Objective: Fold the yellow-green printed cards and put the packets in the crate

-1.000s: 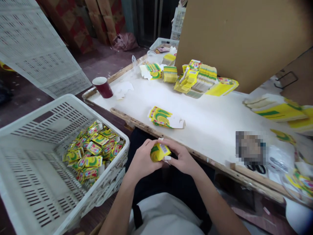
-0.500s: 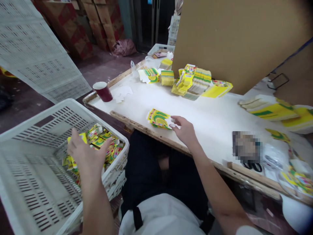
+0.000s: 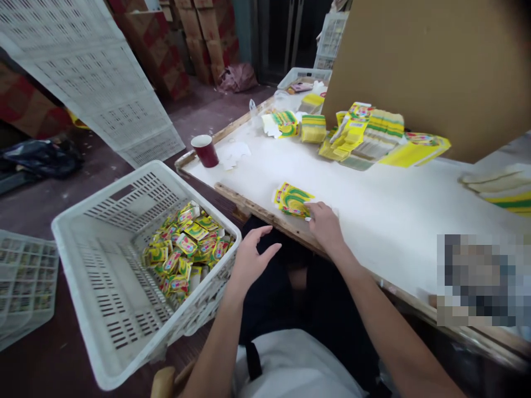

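Observation:
My left hand [image 3: 254, 255] is empty with thumb and fingers apart, in the air between the white plastic crate and the table edge. My right hand [image 3: 326, 225] rests on the table with its fingers closed on the near right end of a small pile of flat yellow-and-green printed cartons [image 3: 292, 198]. Its fingertips partly cover the white end flap. Inside the white crate [image 3: 93, 213] lies a heap of small yellow, green and red printed boxes [image 3: 188, 243].
A dark red mug [image 3: 204, 152] stands at the table's left corner beside white paper scraps [image 3: 236, 153]. Stacks of yellow cartons [image 3: 360, 135] line the back before a big cardboard sheet [image 3: 418, 72]. Tall white crates [image 3: 112, 83] stand left, and a pixelated patch covers the right.
My left hand has come out from over the crate toward the table, leaving a yellow box behind. My right hand has closed in on the cartons. The view has swung left.

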Motion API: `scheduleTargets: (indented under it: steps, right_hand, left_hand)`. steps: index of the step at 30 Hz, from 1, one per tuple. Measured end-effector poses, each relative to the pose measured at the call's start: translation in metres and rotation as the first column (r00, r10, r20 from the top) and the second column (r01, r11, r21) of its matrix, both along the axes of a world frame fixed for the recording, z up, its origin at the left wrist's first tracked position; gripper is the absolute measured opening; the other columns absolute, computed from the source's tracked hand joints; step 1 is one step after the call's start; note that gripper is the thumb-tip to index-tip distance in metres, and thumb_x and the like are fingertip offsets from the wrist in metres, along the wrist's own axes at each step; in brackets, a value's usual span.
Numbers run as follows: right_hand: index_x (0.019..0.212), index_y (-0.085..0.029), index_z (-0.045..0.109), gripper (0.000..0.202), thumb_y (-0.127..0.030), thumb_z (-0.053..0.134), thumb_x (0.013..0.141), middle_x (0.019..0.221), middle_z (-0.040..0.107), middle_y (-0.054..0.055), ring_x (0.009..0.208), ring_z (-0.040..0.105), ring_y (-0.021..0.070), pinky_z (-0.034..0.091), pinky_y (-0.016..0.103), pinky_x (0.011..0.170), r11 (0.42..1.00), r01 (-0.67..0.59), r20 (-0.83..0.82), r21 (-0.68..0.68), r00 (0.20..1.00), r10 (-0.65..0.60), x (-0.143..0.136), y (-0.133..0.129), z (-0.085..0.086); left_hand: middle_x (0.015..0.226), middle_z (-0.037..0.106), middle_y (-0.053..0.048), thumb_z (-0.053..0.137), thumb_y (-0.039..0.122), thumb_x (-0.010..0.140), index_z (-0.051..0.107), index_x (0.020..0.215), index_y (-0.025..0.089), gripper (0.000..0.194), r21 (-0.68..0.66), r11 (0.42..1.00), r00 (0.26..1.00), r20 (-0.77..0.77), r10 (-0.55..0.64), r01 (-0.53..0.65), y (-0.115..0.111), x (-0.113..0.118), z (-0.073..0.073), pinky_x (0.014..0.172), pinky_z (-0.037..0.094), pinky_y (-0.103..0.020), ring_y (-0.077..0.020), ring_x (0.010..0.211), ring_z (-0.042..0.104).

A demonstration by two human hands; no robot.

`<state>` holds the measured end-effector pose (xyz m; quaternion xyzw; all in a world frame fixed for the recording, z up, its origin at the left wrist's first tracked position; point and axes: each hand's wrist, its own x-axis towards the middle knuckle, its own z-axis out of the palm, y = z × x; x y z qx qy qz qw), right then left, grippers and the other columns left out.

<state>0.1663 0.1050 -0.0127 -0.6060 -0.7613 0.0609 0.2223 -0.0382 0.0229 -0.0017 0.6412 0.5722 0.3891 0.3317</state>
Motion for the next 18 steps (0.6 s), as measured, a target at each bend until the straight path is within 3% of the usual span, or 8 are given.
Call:
scheduleTargets:
  steps: [4, 8, 14, 18]
  right_hand:
    - [0.106, -0.013, 0.059, 0.043, 0.0, 0.045, 0.067, 0.097, 0.062, 0.012, 0.092, 0.055, 0.0252, 0.042, 0.036, 0.083, 1.0, -0.011, 0.016, -0.014, 1.0, 0.011, -0.002, 0.001, 0.002]
    - [0.118, -0.011, 0.052, 0.05, -0.005, 0.048, 0.068, 0.105, 0.059, 0.015, 0.094, 0.054, 0.027, 0.043, 0.037, 0.083, 1.0, 0.008, 0.032, -0.009, 0.999, -0.008, -0.002, 0.002, 0.001]
    - [0.107, -0.011, 0.058, 0.042, -0.002, 0.043, 0.069, 0.101, 0.06, 0.014, 0.093, 0.055, 0.0258, 0.042, 0.035, 0.083, 0.998, -0.039, 0.088, -0.049, 0.995, 0.043, -0.006, 0.009, 0.004]
    - [0.114, -0.011, 0.051, 0.05, -0.004, 0.049, 0.065, 0.1, 0.057, 0.016, 0.09, 0.055, 0.0278, 0.043, 0.037, 0.079, 0.997, 0.045, 0.071, -0.055, 0.997, -0.041, -0.007, 0.007, 0.012]
  left_hand:
    - [0.111, 0.063, -0.008, 0.062, 0.033, 0.076, 0.056, 0.112, 0.019, 0.039, -0.059, 0.998, 0.997, 0.07, -0.014, 0.019, -0.001, 0.007, -0.003, 0.09, 0.046, -0.036, -0.0182, 0.102, 0.058]
    - [0.109, 0.064, -0.007, 0.063, 0.031, 0.076, 0.056, 0.11, 0.019, 0.037, -0.09, 0.995, 0.992, 0.121, -0.036, 0.047, -0.003, 0.014, -0.005, 0.089, 0.046, -0.034, -0.0167, 0.098, 0.059]
    - [0.106, 0.065, -0.007, 0.063, 0.03, 0.075, 0.058, 0.108, 0.018, 0.036, -0.112, 0.99, 0.983, 0.173, -0.066, 0.087, -0.005, 0.023, -0.002, 0.087, 0.047, -0.031, -0.0162, 0.096, 0.061]
    - [0.102, 0.066, -0.008, 0.063, 0.03, 0.075, 0.058, 0.107, 0.018, 0.035, -0.146, 0.984, 0.971, 0.23, -0.063, 0.098, -0.007, 0.022, -0.003, 0.086, 0.047, -0.034, -0.0172, 0.094, 0.061]
